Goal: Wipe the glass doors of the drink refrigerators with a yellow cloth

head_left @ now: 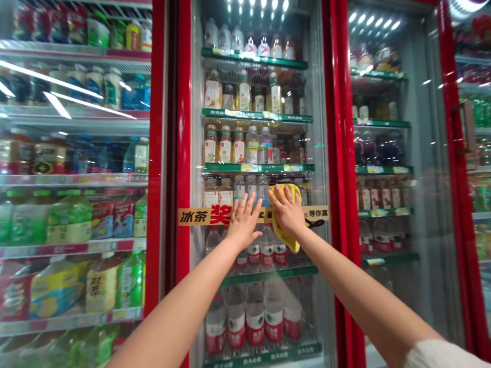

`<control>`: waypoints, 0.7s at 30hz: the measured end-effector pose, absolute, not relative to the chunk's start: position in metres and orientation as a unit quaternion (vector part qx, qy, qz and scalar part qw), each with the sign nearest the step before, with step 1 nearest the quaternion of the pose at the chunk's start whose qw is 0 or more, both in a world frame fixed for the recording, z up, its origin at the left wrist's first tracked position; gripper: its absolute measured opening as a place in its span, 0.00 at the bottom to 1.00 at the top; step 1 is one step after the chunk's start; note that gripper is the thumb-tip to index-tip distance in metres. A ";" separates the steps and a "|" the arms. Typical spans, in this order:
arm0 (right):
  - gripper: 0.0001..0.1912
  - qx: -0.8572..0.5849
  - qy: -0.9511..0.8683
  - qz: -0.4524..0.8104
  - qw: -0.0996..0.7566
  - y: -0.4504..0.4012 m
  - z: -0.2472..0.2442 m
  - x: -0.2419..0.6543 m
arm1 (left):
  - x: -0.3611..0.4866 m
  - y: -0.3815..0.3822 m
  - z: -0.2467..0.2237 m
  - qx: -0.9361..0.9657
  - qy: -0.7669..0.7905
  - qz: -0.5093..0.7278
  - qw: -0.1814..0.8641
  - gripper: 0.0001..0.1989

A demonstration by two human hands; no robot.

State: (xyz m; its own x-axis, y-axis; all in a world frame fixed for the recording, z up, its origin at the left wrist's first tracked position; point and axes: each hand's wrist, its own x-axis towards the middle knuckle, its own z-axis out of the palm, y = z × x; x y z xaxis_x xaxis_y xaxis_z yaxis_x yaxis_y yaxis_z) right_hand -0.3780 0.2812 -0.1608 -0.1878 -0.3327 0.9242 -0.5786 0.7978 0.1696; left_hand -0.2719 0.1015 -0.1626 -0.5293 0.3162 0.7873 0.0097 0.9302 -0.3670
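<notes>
My left hand (244,221) rests on the glass door (264,283) of a red-framed drinks fridge, its fingers stretched out and spread. It covers part of a tan sticker strip (199,215) with printed characters that runs across the door. To its right, my right hand (287,209) presses a yellow cloth (286,237) with a dark edge flat against the same glass, partly over the strip. The cloth shows around the fingers and hangs below the palm. Behind the glass stand bottled drinks (255,314) on green-edged shelves.
On the left, another fridge holds green and other coloured bottles (69,217) and reflects bright light streaks. A second glass-doored fridge (383,276) is on the right, past a red frame (339,153). A door handle (465,125) sits at the far right.
</notes>
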 end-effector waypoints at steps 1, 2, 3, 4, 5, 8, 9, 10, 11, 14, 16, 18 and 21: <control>0.31 0.315 -0.758 0.109 0.560 0.289 -0.153 -0.381 | -0.276 0.107 -0.161 -0.098 -0.859 0.160 0.476 0.58; 0.31 0.321 -0.754 0.118 0.561 0.296 -0.147 -0.385 | -0.279 0.112 -0.160 -0.103 -0.859 0.160 0.475 0.58; 0.31 0.312 -0.752 0.136 0.564 0.304 -0.143 -0.390 | -0.283 0.118 -0.159 -0.108 -0.859 0.161 0.474 0.57; 0.31 0.290 -0.752 0.161 0.570 0.311 -0.143 -0.394 | -0.285 0.124 -0.158 -0.114 -0.858 0.162 0.473 0.56; 0.32 0.260 -0.752 0.187 0.576 0.317 -0.146 -0.398 | -0.287 0.130 -0.157 -0.120 -0.858 0.164 0.472 0.56; 0.33 0.215 -0.750 0.216 0.586 0.327 -0.165 -0.405 | -0.291 0.147 -0.156 -0.121 -0.860 0.171 0.465 0.55; 0.33 0.229 -0.753 0.200 0.584 0.329 -0.168 -0.406 | -0.292 0.151 -0.155 -0.117 -0.862 0.174 0.462 0.55; 0.33 0.251 -0.757 0.176 0.577 0.332 -0.169 -0.406 | -0.292 0.154 -0.154 -0.112 -0.865 0.176 0.457 0.56; 0.33 0.274 -0.761 0.151 0.568 0.335 -0.166 -0.407 | -0.293 0.157 -0.153 -0.105 -0.869 0.177 0.451 0.57; 0.30 0.292 -0.776 0.120 0.546 0.351 -0.148 -0.410 | -0.295 0.161 -0.147 -0.080 -0.885 0.177 0.423 0.59; 0.29 0.250 -0.789 0.143 0.543 0.361 -0.145 -0.415 | -0.296 0.161 -0.145 -0.068 -0.892 0.183 0.408 0.60; 0.30 0.184 -0.802 0.179 0.539 0.368 -0.157 -0.418 | -0.297 0.160 -0.144 -0.067 -0.892 0.191 0.404 0.60; 0.31 0.137 -0.820 0.191 0.522 0.372 -0.184 -0.421 | -0.299 0.157 -0.146 -0.070 -0.887 0.193 0.414 0.59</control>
State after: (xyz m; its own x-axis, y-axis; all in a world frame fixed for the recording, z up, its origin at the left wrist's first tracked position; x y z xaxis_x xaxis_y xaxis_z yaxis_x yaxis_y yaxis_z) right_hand -0.4212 0.3723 -0.1837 -0.4169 -0.0240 0.9086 -0.4239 0.8894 -0.1710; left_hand -0.2994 0.1566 -0.1460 -0.6475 0.2846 0.7069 -0.0349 0.9156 -0.4006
